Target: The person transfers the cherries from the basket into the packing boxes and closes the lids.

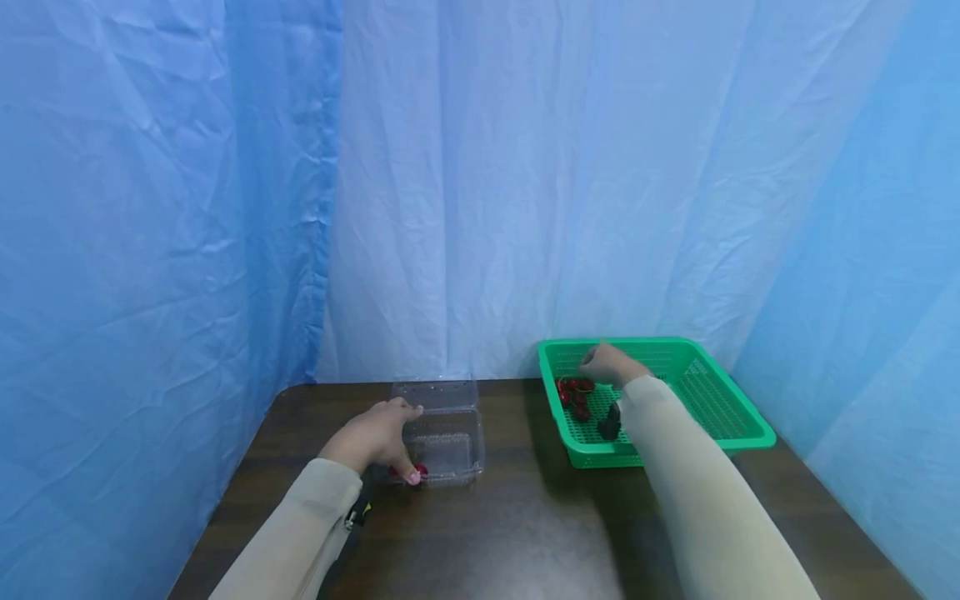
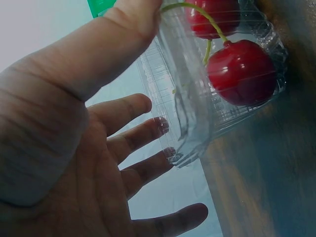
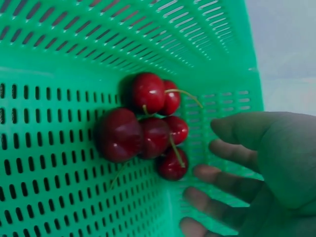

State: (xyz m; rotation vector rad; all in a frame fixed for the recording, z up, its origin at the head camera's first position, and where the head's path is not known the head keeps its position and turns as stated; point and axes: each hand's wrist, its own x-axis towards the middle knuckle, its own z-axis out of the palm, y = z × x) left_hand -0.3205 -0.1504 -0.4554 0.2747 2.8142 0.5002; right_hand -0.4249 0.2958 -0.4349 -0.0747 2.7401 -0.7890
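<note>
My left hand spans the left side of a clear plastic clamshell box. Its thumb lies at the near rim, and its spread, nearly straight fingers reach along the wall. Through the plastic in the left wrist view, a red cherry with a green stem shows beside a second cherry. Over the left part of a green slotted basket, my right hand hovers with nothing in its fingers. In the right wrist view its fingers are loosely bent beside several dark red cherries clustered on the basket floor.
The box's lid is folded back toward the rear. Box and basket stand apart on a dark wooden table. Blue-white curtains enclose the back and sides. A black device sits at the left wrist.
</note>
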